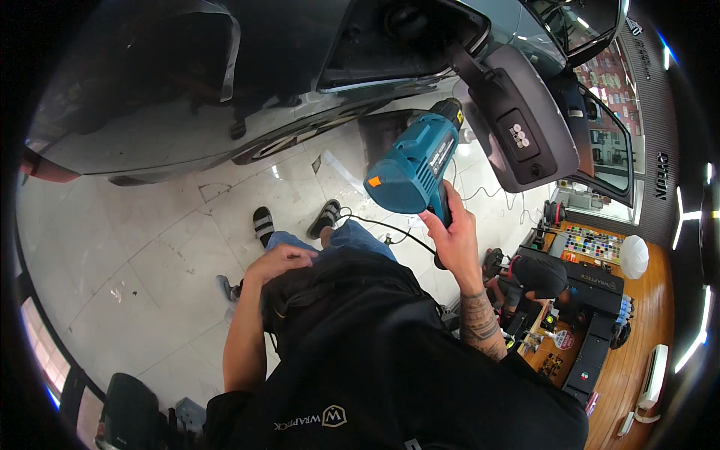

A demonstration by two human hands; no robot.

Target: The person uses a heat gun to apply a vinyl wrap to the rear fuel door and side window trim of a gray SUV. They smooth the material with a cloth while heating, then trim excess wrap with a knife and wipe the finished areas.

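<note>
My right hand [454, 238] is wrapped round the handle of a teal and black heat gun [412, 165]. The gun's dark nozzle points up and away from me, close to the left edge of an open fuel flap [517, 124] that hangs out from the car on a dark hinge arm. A black power cord runs from the gun's handle back toward my waist. My left hand [282, 262] rests in front of my waist, beside a dark pouch [289, 296]. Its fingers are curled in, and whatever they may hold is hidden.
The dark grey car body [150, 82] fills the far left, with the fuel filler recess [397, 37] uncovered. A car door [600, 135] stands open at right. Tools and boxes cover a bench [592, 337], where another person [536, 277] bends down. Cables trail over the tiled floor [165, 277].
</note>
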